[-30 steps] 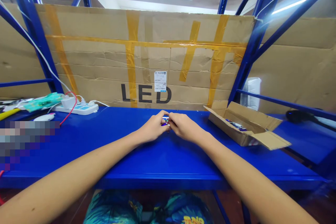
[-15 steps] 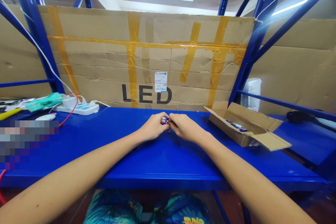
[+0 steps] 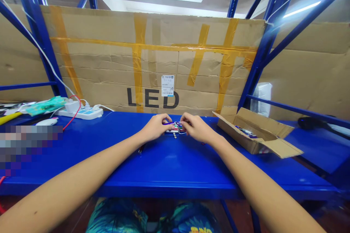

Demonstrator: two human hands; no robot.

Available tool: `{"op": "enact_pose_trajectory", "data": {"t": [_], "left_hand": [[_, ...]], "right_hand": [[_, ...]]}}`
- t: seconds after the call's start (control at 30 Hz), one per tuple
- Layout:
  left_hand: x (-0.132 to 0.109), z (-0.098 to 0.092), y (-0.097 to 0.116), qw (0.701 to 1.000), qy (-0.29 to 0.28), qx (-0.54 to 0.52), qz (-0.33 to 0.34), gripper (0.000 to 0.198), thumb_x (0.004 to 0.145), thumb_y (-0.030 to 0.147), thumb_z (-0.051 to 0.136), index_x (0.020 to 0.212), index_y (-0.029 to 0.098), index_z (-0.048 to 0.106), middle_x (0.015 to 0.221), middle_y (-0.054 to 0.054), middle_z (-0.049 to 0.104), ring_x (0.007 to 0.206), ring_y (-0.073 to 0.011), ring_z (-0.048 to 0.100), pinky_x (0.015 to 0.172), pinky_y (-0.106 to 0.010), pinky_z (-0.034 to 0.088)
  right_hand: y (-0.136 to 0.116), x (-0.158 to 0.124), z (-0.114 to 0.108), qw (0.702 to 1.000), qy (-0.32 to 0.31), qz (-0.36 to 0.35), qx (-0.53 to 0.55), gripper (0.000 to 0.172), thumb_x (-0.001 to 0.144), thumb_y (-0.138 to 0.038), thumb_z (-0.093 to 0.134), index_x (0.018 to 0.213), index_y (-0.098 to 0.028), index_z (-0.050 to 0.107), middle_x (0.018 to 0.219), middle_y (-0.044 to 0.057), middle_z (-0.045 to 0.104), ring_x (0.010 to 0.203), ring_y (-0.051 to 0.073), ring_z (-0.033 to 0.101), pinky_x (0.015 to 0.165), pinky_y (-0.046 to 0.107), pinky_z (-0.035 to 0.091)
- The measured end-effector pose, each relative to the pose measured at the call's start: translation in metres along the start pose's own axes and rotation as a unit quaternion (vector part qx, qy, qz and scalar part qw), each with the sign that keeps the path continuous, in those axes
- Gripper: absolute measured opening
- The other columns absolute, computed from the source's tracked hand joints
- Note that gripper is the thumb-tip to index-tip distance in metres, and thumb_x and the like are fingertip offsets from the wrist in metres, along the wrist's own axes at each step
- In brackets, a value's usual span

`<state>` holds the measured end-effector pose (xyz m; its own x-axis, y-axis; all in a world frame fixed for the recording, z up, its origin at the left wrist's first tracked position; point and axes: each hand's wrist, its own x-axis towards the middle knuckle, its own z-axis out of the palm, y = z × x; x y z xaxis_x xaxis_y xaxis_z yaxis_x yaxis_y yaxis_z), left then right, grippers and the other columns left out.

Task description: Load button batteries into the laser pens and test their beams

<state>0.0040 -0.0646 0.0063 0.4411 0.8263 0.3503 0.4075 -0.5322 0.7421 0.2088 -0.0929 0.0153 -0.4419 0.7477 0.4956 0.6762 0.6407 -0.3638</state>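
My left hand is closed, with thumb and fingers pinching the left end of a bundle of slim multicoloured pieces. Purple, white, red and green show in the bundle, but it is too small for me to tell its kind. At the right end, the fingers of my right hand are closed on the same bundle. Just below it on the blue table is a small metallic bit. A thin dark piece lies beside my left forearm, and a tiny reddish item is by my right wrist.
An open cardboard box with blue and silvery contents stands to the right. At the left are a white power strip, a red cable and a green packet. Behind stands a large taped cardboard panel, between blue rack posts.
My hands have moved apart a little, and the multicoloured bundle between them now shows much more. The thin dark piece and the reddish item have come into sight.
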Motion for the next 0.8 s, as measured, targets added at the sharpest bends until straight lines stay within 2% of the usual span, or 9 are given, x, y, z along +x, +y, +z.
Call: {"op": "enact_pose_trajectory", "data": {"t": [0.13, 0.23, 0.4, 0.57, 0.67, 0.8], "left_hand": [[0.001, -0.008, 0.005, 0.999, -0.008, -0.043, 0.002, 0.02, 0.078, 0.026, 0.061, 0.094, 0.016, 0.058, 0.064, 0.002, 0.061, 0.051, -0.0112, 0.053, 0.053, -0.025, 0.041], [0.002, -0.009, 0.007, 0.995, -0.026, -0.1, -0.003, 0.017, 0.082, 0.022, 0.056, 0.097, 0.016, 0.053, 0.064, 0.002, 0.061, 0.053, -0.0116, 0.055, 0.055, -0.026, 0.044], [0.0, 0.001, 0.002, 0.985, -0.048, -0.162, 0.028, 0.011, 0.088, 0.025, 0.05, 0.092, 0.019, 0.043, 0.071, 0.001, 0.062, 0.056, -0.0112, 0.058, 0.056, -0.026, 0.045], [-0.006, 0.007, 0.0, 0.988, -0.055, -0.124, 0.077, 0.02, 0.09, 0.035, 0.053, 0.093, 0.019, 0.041, 0.065, 0.004, 0.058, 0.057, -0.0108, 0.056, 0.058, -0.025, 0.044], [-0.006, 0.008, -0.002, 0.99, -0.056, -0.109, 0.074, 0.027, 0.088, 0.042, 0.056, 0.096, 0.019, 0.042, 0.067, 0.003, 0.06, 0.056, -0.0106, 0.056, 0.056, -0.024, 0.043], [0.001, 0.008, -0.004, 0.985, -0.022, -0.164, 0.042, 0.034, 0.09, 0.052, 0.049, 0.094, 0.018, 0.047, 0.065, 0.0, 0.061, 0.052, -0.0115, 0.057, 0.051, -0.024, 0.043]], "right_hand": [[0.01, 0.001, -0.003, 0.999, -0.006, 0.038, 0.038, 0.011, 0.092, -0.022, 0.042, 0.086, -0.02, 0.051, 0.059, -0.003, 0.058, 0.055, 0.013, 0.055, 0.058, 0.025, 0.038], [0.012, 0.0, -0.005, 0.997, -0.01, 0.055, 0.052, 0.01, 0.09, -0.02, 0.042, 0.087, -0.02, 0.052, 0.058, -0.002, 0.059, 0.054, 0.013, 0.056, 0.057, 0.025, 0.038], [0.007, -0.001, -0.002, 0.992, -0.045, 0.049, 0.109, 0.014, 0.087, -0.025, 0.051, 0.097, -0.019, 0.059, 0.069, 0.0, 0.064, 0.062, 0.015, 0.059, 0.061, 0.027, 0.043], [-0.002, 0.0, 0.009, 0.97, -0.095, 0.028, 0.223, 0.021, 0.089, -0.036, 0.052, 0.09, -0.016, 0.06, 0.085, 0.005, 0.068, 0.075, 0.016, 0.061, 0.07, 0.029, 0.047], [-0.003, 0.002, 0.013, 0.967, -0.094, 0.041, 0.233, 0.026, 0.092, -0.038, 0.047, 0.082, -0.016, 0.056, 0.075, 0.003, 0.065, 0.067, 0.015, 0.059, 0.065, 0.028, 0.045], [0.002, 0.003, 0.013, 0.979, -0.039, 0.072, 0.189, 0.03, 0.095, -0.037, 0.038, 0.072, -0.02, 0.046, 0.055, -0.004, 0.049, 0.051, 0.012, 0.049, 0.054, 0.026, 0.04]]}}
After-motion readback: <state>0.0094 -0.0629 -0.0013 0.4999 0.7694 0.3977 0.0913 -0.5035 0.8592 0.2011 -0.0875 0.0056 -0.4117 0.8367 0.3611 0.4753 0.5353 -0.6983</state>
